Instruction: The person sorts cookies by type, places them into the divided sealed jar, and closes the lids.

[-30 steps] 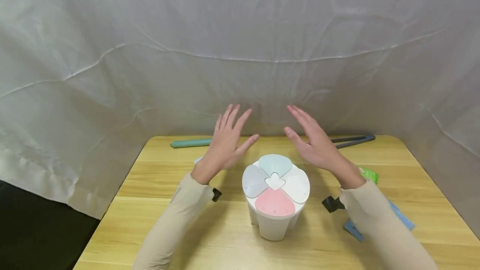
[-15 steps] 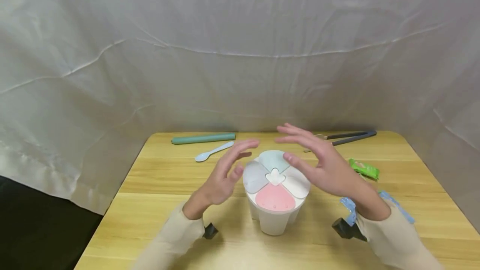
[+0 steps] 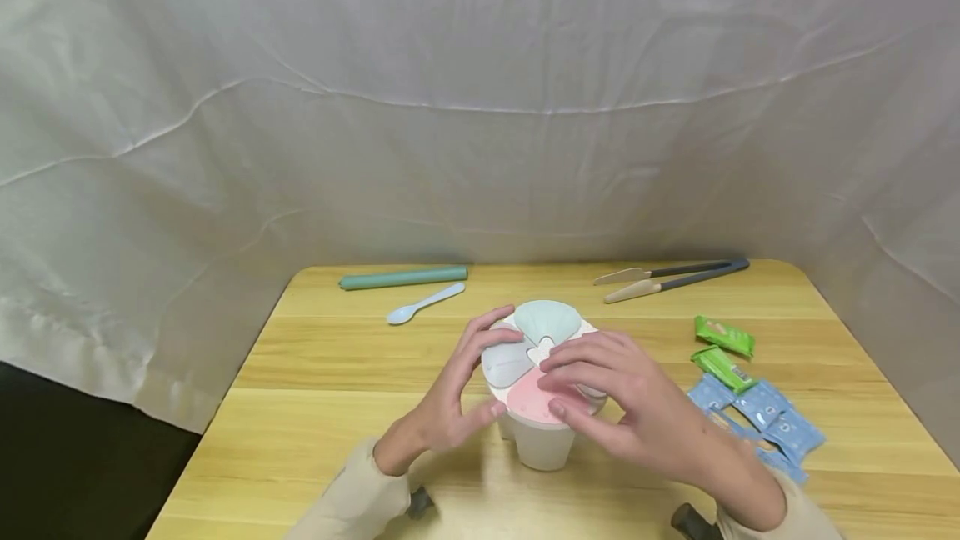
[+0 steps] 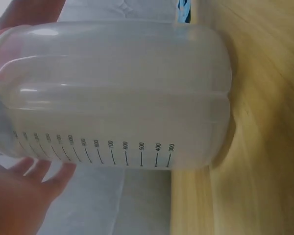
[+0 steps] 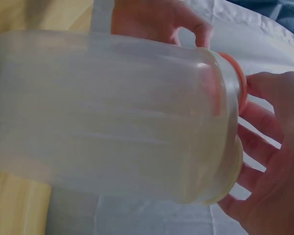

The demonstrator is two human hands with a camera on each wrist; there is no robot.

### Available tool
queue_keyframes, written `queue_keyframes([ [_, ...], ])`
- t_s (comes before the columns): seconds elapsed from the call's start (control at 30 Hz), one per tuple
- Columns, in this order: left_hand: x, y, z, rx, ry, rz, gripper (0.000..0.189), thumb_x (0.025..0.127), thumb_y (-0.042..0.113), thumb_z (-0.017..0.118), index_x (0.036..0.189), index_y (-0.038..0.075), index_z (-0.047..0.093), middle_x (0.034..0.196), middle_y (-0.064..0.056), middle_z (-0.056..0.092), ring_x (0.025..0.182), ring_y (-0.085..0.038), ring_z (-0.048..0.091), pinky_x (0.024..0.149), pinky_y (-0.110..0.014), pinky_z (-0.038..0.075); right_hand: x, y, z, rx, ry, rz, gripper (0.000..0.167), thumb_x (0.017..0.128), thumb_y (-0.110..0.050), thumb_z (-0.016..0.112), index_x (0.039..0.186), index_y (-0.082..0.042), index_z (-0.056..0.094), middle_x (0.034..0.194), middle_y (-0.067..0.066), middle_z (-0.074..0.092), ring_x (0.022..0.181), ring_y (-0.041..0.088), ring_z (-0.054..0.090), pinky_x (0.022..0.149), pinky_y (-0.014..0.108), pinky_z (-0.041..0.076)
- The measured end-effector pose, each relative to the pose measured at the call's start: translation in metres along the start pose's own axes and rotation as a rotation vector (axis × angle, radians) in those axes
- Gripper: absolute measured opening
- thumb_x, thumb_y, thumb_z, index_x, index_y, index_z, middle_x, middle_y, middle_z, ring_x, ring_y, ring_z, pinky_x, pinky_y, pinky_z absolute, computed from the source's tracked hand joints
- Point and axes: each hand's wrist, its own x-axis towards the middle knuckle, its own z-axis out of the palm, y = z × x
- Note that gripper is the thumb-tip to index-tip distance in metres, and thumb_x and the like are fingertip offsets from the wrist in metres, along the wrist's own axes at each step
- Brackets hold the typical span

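Note:
A translucent storage canister (image 4: 122, 93) stands upright on the table, volume marks printed down its side. Its white lid carries petal-shaped flaps: pale green (image 3: 547, 319), grey-lavender (image 3: 506, 363), pink (image 3: 536, 398) and a white one mostly hidden by the right hand. My left hand (image 3: 457, 390) holds the canister's upper left side, fingers at the lavender flap and thumb near the front rim. Over the lid's right part, my right hand (image 3: 630, 398) has its fingers bent onto the top by the white centre knob (image 3: 538, 351), thumb at the pink flap's front edge.
Behind on the left lie a teal roll (image 3: 405, 277) and a light blue spoon (image 3: 426, 304). Dark-handled tongs (image 3: 686, 277) rest at the back right. Two green packets (image 3: 723, 336) and several blue packets (image 3: 791, 432) lie on the right. A grey cloth (image 3: 480, 107) hangs behind the table.
Both hands have come down and toward each other from raised, spread positions behind the canister, onto its lid and sides. The canister stays in place; spoon, tongs and packets are now uncovered.

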Motion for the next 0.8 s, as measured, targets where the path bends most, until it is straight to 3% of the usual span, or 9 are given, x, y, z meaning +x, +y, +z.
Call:
queue_keyframes([
  [0.13,-0.003,-0.003,-0.005,0.020,-0.023,0.000,0.077,0.087,0.022,0.071,0.158,0.008,0.046,0.169,-0.021,0.036,0.156,-0.037,0.042,0.122,-0.048,0.053,-0.004,0.000,0.002,-0.007,0.001,-0.016,0.020,0.102,-0.034,0.080,0.119,-0.023,0.080,0.127,-0.005,0.077,0.125,0.020,0.066,0.122,0.028,0.042],
  [0.27,-0.003,0.000,-0.015,0.079,-0.055,-0.042,0.086,0.081,0.015,0.083,0.159,0.015,0.049,0.161,-0.015,0.047,0.149,-0.032,0.051,0.117,-0.046,0.058,-0.007,0.003,0.003,0.002,0.001,-0.050,0.026,0.103,-0.037,0.078,0.124,-0.021,0.078,0.130,-0.002,0.076,0.127,0.019,0.067,0.130,0.027,0.036],
  [0.4,-0.003,0.003,-0.024,0.013,-0.086,-0.106,0.084,0.084,0.009,0.089,0.159,0.016,0.052,0.160,-0.013,0.049,0.146,-0.026,0.055,0.115,-0.046,0.061,-0.009,0.007,0.003,0.033,0.006,-0.055,0.029,0.103,-0.037,0.078,0.127,-0.023,0.077,0.132,-0.001,0.075,0.128,0.016,0.067,0.137,0.028,0.030],
  [0.53,-0.004,0.003,-0.028,-0.053,-0.101,-0.157,0.081,0.087,-0.001,0.087,0.159,0.014,0.053,0.161,-0.014,0.052,0.148,-0.022,0.055,0.114,-0.048,0.061,-0.008,0.012,0.005,0.057,0.027,-0.070,0.030,0.101,-0.035,0.081,0.128,-0.023,0.077,0.131,0.000,0.076,0.127,0.017,0.067,0.136,0.029,0.032],
  [0.8,-0.001,0.001,-0.028,-0.006,-0.079,-0.206,0.079,0.093,-0.002,0.081,0.161,0.018,0.048,0.162,-0.010,0.054,0.150,-0.024,0.053,0.118,-0.048,0.057,-0.001,0.028,0.011,0.087,0.054,-0.084,0.034,0.096,-0.039,0.086,0.125,-0.021,0.079,0.129,0.003,0.077,0.125,0.019,0.068,0.134,0.029,0.034],
])
